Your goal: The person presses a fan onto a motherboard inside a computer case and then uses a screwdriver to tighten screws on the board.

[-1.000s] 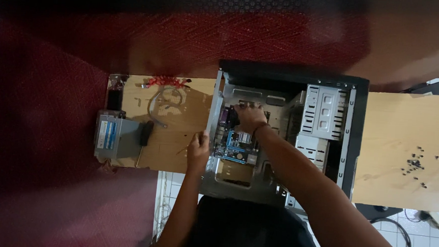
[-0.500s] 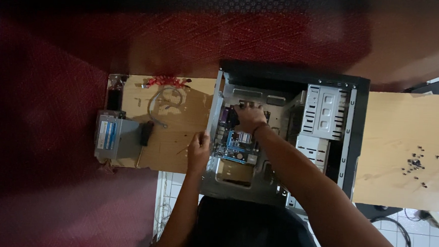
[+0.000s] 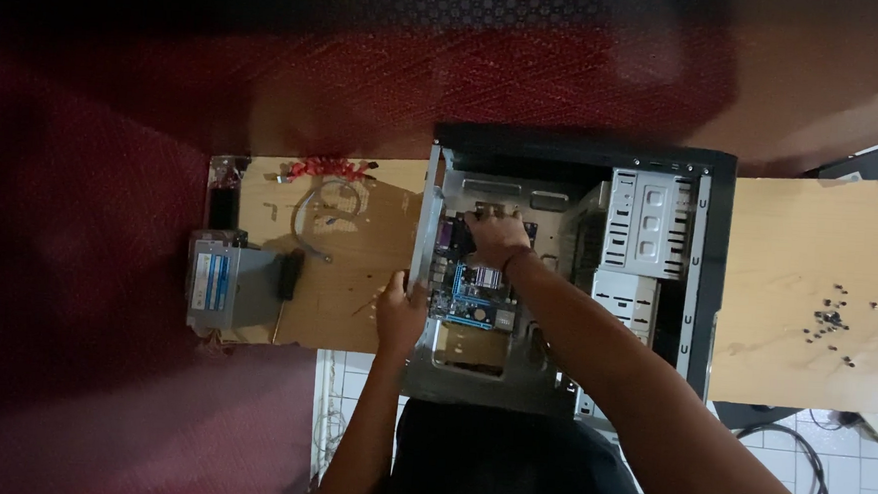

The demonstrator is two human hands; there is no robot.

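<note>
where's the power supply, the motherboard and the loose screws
power supply [image 3: 231,291], head view, on its grey top face
motherboard [image 3: 471,297], head view, on the blue board below the right hand
loose screws [image 3: 829,320], head view, on the dark cluster on the wooden board

Dim, soft — dark blurred edges

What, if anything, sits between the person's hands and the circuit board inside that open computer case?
Nothing visible does. The right hand already rests on the board inside the case, whose open side faces up. The left hand grips the case's left wall, beside the board.
</note>
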